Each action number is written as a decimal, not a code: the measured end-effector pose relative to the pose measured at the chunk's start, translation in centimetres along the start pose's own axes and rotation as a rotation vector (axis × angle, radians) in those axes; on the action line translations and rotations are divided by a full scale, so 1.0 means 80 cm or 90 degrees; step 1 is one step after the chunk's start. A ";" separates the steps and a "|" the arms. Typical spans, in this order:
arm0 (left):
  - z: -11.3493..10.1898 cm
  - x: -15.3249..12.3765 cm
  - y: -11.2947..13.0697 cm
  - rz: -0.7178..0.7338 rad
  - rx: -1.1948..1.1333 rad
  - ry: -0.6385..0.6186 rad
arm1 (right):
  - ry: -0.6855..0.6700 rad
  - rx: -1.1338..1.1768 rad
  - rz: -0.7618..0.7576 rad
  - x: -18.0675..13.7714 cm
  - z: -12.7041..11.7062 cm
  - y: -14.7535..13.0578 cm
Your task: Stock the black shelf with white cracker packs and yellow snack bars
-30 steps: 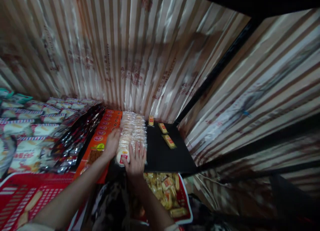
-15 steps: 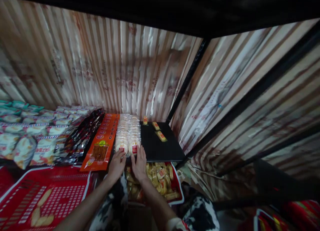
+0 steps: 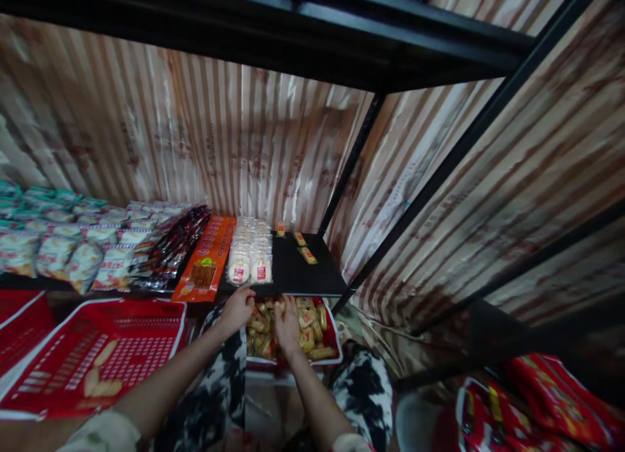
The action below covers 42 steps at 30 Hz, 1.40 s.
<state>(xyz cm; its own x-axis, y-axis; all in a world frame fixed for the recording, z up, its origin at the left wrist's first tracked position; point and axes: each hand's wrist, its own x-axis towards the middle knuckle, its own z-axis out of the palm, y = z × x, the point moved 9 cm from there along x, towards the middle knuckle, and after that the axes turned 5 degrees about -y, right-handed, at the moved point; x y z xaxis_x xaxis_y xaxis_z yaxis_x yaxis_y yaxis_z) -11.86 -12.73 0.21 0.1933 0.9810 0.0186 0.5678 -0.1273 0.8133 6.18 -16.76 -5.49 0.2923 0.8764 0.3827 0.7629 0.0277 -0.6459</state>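
Observation:
My left hand (image 3: 239, 308) is at the front edge of the black shelf (image 3: 312, 279), its fingers loosely bent, with nothing visible in them. Over a basket (image 3: 340, 354) of yellow-wrapped snack packets (image 3: 306, 318) hangs my right hand (image 3: 287, 326), fingers stretched towards the shelf and holding nothing that I can see. Just beyond my hands, round white crackers (image 3: 250, 253) in clear wrappers stand in two rows on the shelf. Several small yellow packets (image 3: 307, 255) lie to their right.
Left of the crackers lie an orange snack bag (image 3: 205, 260), dark packets (image 3: 178, 240) and rows of white snack bags (image 3: 51, 253). A red basket (image 3: 146, 315) with a few wrapped pieces stands lower left. Black posts (image 3: 415, 185) slant at the right; red packages (image 3: 561, 393) are lower right.
Both hands have drawn back from the front of the cracker rows, the left to the shelf edge, the right over the basket. The view has shifted, showing more of the upper shelf.

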 end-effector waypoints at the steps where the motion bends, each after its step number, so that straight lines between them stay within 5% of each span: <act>1: 0.000 -0.005 0.002 0.003 -0.003 0.002 | 0.002 0.007 0.001 -0.005 -0.004 0.002; 10: -0.012 -0.017 -0.002 -0.006 0.036 0.023 | 0.035 0.000 -0.024 -0.033 -0.012 0.009; 19: -0.035 0.033 -0.012 0.041 0.002 0.075 | 0.021 0.073 -0.035 -0.012 -0.012 0.014; 26: -0.080 0.114 -0.024 0.020 0.042 0.133 | -0.013 0.180 -0.035 0.079 -0.030 -0.016; 31: -0.109 0.184 -0.028 0.006 0.133 0.131 | -0.074 0.209 -0.072 0.167 -0.010 -0.039; 36: -0.122 0.269 -0.027 0.045 0.278 0.109 | -0.134 0.134 -0.187 0.264 0.031 -0.078; 42: -0.089 0.368 -0.017 0.214 0.451 0.024 | -0.204 0.043 -0.314 0.357 0.115 -0.120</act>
<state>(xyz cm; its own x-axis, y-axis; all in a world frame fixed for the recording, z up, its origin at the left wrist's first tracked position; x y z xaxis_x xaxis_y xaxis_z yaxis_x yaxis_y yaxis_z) -12.64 17.36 3.83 0.4253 0.8758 0.2280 0.8611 -0.4692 0.1959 1.90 12.41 5.53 -0.2843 0.8535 0.4366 0.7234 0.4898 -0.4865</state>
